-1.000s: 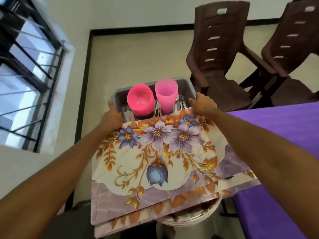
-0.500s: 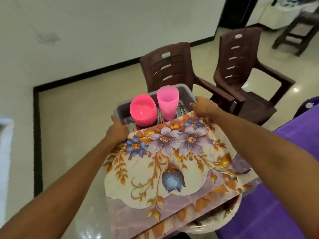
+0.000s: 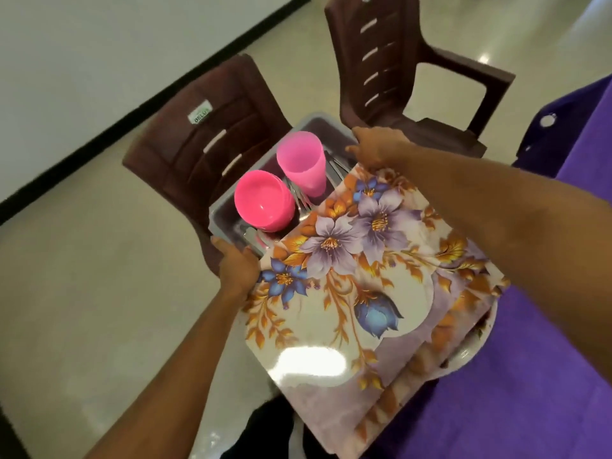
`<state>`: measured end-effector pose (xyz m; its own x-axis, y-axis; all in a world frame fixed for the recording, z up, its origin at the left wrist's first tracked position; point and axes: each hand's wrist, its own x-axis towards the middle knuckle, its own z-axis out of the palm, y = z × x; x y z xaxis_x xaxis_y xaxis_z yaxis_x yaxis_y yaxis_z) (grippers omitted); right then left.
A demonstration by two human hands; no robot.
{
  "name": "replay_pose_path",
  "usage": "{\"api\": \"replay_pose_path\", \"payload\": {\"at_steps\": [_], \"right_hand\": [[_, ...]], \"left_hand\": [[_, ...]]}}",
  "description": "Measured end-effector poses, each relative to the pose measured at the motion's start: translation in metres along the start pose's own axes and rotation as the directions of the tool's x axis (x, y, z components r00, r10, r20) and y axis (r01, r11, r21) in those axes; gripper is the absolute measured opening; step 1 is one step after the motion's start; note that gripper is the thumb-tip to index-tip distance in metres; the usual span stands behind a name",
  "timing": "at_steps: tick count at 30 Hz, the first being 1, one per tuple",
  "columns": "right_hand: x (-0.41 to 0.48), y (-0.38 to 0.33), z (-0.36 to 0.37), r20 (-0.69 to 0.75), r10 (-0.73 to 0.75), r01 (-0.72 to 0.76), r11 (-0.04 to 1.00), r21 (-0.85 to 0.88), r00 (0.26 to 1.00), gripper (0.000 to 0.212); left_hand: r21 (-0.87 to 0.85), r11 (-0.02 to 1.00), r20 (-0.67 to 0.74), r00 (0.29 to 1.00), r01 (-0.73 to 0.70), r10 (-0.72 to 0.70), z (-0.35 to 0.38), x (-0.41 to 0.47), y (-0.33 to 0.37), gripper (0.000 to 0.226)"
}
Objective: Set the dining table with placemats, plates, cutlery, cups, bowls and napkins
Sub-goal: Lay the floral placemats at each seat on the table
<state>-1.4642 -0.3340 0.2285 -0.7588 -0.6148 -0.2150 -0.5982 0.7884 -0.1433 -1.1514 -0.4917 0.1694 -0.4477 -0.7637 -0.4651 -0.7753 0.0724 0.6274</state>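
Tray (image 3: 222, 216) swung tableward; glossy floral placemats (image 3: 347, 293), perhaps three.

Grey tray (image 3: 226, 223) with bowls (image 3: 263, 205), cup (image 3: 303, 167), placemats (image 3: 347, 293)

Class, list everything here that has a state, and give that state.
left grip: holds tub rim.
right grip: holds tub rim.
tub: held up by both.
cup: upright in tub.
bowls: stacked, tipped on edge.
placemats: stacked, lying over plates.
cutlery: loose in tub.
plates: under placemats, mostly hidden.
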Motion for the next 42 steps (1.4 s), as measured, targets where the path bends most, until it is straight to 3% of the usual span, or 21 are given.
{"api": "replay_pose_path", "payload": {"at_steps": [8,15,22,31,42], "right_hand": [[0.096,0.022,0.067,0.134,0.043,-0.032,0.996,-0.085,0.99,0.047],[0.154,0.009,0.15,0.175,-0.041,0.066,0.988,-0.141,0.984,0.048],[0.185,0.021,0.218,0.238,-0.004,0.037,0.99,-0.137,0.971,0.044],[0.21,0.043,0.275,0.287,-0.012,-0.02,0.994,0.11,0.958,0.047],[0.199,0.05,0.303,0.188,-0.015,0.003,0.998,0.063,0.982,0.048]], "left_hand": [[0.023,0.992,0.1,0.987,0.126,-0.128,0.063,0.083,-0.007,0.078],[0.071,0.953,0.036,0.954,0.293,-0.296,0.101,0.122,-0.04,0.08],[0.167,0.922,0.067,0.928,0.351,-0.365,0.134,0.163,-0.056,0.078],[0.148,0.885,0.008,0.894,0.441,-0.447,0.188,0.177,-0.077,0.077],[0.119,0.818,-0.065,0.827,0.563,-0.559,0.221,0.185,-0.096,0.072]]}}
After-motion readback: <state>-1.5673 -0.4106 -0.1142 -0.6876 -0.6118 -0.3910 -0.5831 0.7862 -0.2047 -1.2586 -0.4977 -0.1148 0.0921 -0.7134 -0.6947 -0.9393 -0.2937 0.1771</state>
